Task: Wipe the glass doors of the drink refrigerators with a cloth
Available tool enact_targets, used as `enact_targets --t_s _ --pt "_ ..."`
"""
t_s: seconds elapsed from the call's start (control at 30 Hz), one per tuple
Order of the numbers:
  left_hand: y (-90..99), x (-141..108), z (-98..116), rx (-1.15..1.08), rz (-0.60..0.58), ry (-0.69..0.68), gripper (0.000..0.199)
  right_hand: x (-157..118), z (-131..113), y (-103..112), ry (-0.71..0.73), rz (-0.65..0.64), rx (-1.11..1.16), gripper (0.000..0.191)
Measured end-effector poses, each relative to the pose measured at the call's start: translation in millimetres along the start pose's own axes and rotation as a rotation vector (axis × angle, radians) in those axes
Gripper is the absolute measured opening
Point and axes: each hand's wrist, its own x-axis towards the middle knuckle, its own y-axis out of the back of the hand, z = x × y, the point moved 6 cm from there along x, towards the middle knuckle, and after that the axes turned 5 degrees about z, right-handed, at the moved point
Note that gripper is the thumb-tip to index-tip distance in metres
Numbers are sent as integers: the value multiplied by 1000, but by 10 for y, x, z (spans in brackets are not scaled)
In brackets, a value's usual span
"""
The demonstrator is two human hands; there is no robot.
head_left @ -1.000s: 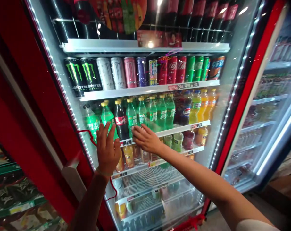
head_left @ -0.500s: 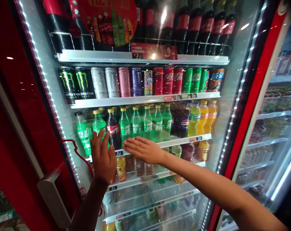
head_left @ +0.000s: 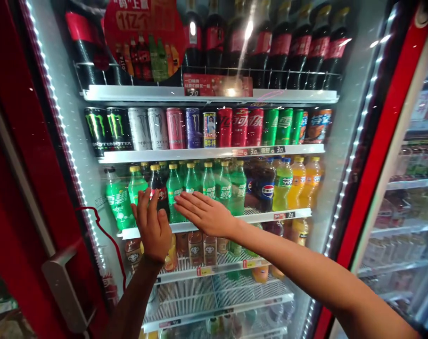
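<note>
My left hand (head_left: 151, 228) is raised, palm toward the lit drinks cooler, fingers up and slightly apart. It overlaps a dark cola bottle (head_left: 158, 178) and a green bottle (head_left: 138, 181). Just to the right, my right hand (head_left: 205, 214) lies flat with fingers stretched left, in front of a row of green bottles (head_left: 208, 179) with yellow caps. Neither hand holds anything. Reflections show on the cooler's glass door (head_left: 247, 35); whether my palms touch it I cannot tell.
Cans (head_left: 204, 129) line the shelf above, with large cola bottles (head_left: 283, 42) on the top shelf. A grey door handle (head_left: 67, 294) is at lower left, on the red frame. Another stocked cooler (head_left: 405, 188) stands to the right.
The view has shifted a little, so the middle shelves sit lower in the picture. Both hands now appear slightly higher against the bottles, still open.
</note>
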Motion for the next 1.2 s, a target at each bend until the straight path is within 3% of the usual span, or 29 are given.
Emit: enact_targets --t_s 0.03,0.1,0.3,0.43,0.57,0.67,0.8,0.9,0.97,1.1,1.2 --pt "-7 1 13 4 -3 -4 50 -82 -9 12 34 -19 -1 59" --pt "-41 3 56 17 -2 -14 49 -287 233 146 -39 -9 -35 59" --pt "-365 -7 423 31 -13 -81 55 -1160 1453 825 -484 107 -190 78" --pt "-707 -72 884 5 -48 -174 61 -1929 2043 1183 -675 186 -297 69" --pt "-1032 -200 1298 5 -83 -219 65 -2893 2546 1522 -834 247 -378 63" --pt "-1156 -281 1454 48 -48 -223 65 -3610 2712 1711 -974 289 -381 61" --pt "-1201 -330 1498 102 -16 -228 65 -4147 2451 1662 -1107 312 -331 61" --pt "-1198 -341 1493 103 -20 -241 65 -4123 2068 1450 -1180 341 -333 62" --pt "-1182 -344 1479 91 -32 -255 64 -3899 1837 1277 -1183 328 -334 64" --pt "-1069 -336 1355 63 -84 -315 64 -3065 1492 944 -1054 235 -311 70" --pt "-847 -283 1079 118 -113 -365 62 -2257 1222 718 -899 211 -282 75"
